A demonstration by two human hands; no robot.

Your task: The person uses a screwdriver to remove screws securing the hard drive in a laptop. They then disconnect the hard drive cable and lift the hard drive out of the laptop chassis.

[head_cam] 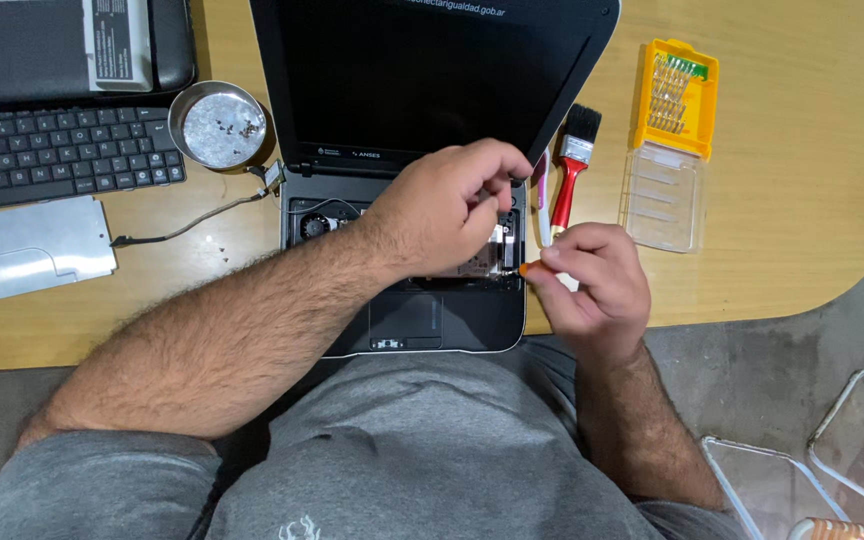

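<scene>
Head view first: nearest us, at six o'clock, we see our own grey shirt [422, 450] filling the bottom of the frame. Down at five o'clock, off the table, lie clear plastic lids [832, 460].

Just above, our right hand [592, 285] sits at four o'clock of centre, fingers pinched narrowly on a small screwdriver with an orange tip [524, 268], which points toward nine o'clock into the laptop. Our left hand [447, 205] lies over the middle, its forearm coming in from eight o'clock; thumb and fingertips are closed together above the exposed innards, but we cannot tell whether anything is held between them.

Under both hands stands the opened black laptop [422, 320], keyboard removed, its dark screen [422, 70] tilted back toward twelve o'clock.

At two o'clock of the hands lie a red-handled brush [574, 165] and, farther right, a yellow bit case [674, 90] with its clear cover [664, 195].

At ten o'clock a round metal dish [220, 125] holds small screws. Farther left rest a loose keyboard [62, 155], a silver panel [27, 250] and a thin cable [192, 220] on the wooden table [802, 200].
</scene>
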